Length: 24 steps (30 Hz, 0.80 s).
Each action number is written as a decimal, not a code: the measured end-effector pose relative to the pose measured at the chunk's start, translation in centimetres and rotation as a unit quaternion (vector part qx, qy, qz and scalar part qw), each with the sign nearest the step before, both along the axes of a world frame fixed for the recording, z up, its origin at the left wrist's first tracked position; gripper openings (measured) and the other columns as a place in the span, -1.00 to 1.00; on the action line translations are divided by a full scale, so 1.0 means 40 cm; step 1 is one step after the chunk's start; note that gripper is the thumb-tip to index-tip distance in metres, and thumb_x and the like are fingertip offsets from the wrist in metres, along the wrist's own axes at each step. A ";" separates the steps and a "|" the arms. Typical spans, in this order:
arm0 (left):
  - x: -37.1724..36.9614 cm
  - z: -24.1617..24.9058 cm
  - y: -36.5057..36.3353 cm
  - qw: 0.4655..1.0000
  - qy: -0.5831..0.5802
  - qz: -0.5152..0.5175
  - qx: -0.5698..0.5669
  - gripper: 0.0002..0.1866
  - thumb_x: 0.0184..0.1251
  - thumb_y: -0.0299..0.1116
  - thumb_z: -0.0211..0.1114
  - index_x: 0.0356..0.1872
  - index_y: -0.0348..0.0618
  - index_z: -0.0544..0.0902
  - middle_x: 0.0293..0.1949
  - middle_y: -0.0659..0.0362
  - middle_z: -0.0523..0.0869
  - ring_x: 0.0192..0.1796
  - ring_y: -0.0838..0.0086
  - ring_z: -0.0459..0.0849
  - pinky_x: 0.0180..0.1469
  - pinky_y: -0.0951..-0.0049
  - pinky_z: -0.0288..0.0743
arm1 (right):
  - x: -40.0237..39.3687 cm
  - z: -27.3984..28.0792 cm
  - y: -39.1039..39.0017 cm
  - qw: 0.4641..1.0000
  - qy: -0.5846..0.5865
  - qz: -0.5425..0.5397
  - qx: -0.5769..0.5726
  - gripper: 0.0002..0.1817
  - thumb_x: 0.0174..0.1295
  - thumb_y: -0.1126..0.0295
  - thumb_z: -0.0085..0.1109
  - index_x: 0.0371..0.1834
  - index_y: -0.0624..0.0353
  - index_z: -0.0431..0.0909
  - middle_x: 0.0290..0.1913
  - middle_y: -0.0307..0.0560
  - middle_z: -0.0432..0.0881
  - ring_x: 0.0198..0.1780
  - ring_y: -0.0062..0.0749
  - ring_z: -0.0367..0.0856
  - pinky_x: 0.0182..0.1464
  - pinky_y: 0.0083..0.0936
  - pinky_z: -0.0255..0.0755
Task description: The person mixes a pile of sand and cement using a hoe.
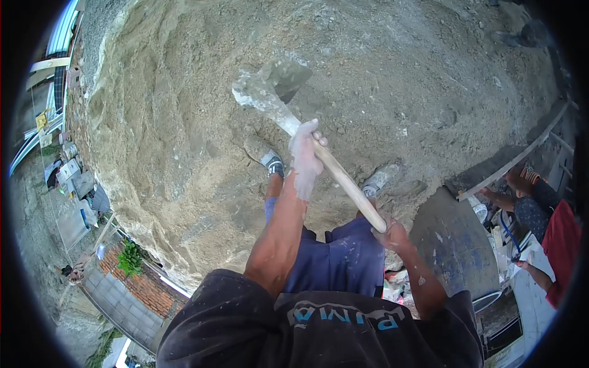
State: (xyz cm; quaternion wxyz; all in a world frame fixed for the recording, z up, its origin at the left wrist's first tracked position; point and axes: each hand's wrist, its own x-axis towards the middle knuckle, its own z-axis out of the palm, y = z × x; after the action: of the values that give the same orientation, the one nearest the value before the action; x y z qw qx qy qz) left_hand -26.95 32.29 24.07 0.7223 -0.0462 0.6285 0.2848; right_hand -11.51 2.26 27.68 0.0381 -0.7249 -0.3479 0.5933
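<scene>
A hoe [350, 181] with a pale wooden handle slants across the middle of the view. Its metal head [261, 92] is coated with grey-brown dirt and rests on or just above the sandy ground; contact is hard to judge. My left hand [305, 150], dusty with grey powder, is wrapped around the handle close to the head. Near the handle's lower end, my right hand [396, 236] is closed on the wood. Both hands are in front of my dark blue shorts [337, 260]. My shoes [261, 150] stand apart on the sand, either side of the handle.
A broad mound of sand [399, 73] surrounds me. At right, another person in a red top [561, 245] sits or crouches beside a grey board [457, 245] and a long plank [515, 162]. Brickwork [138, 279], a green plant [129, 257] and containers [70, 175] lie at left.
</scene>
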 end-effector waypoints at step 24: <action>-0.116 -0.353 -0.261 0.970 -0.100 -0.108 -0.194 -0.78 0.31 -0.27 0.26 -0.38 -0.05 0.39 -0.64 0.28 0.44 -0.66 0.49 0.46 -0.59 0.46 0.44 | -0.241 -0.101 0.424 0.968 0.085 -0.065 -0.229 -0.58 0.06 0.07 0.29 -0.44 0.30 0.60 -0.60 -0.11 0.53 -0.66 -0.45 0.44 -0.59 -0.43 0.29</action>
State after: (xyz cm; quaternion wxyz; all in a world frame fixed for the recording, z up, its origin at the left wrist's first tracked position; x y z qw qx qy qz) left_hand -31.58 21.83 9.93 0.7851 -0.1452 0.5979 0.0715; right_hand -21.14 19.21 23.62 -0.0606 -0.6822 -0.1504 0.7130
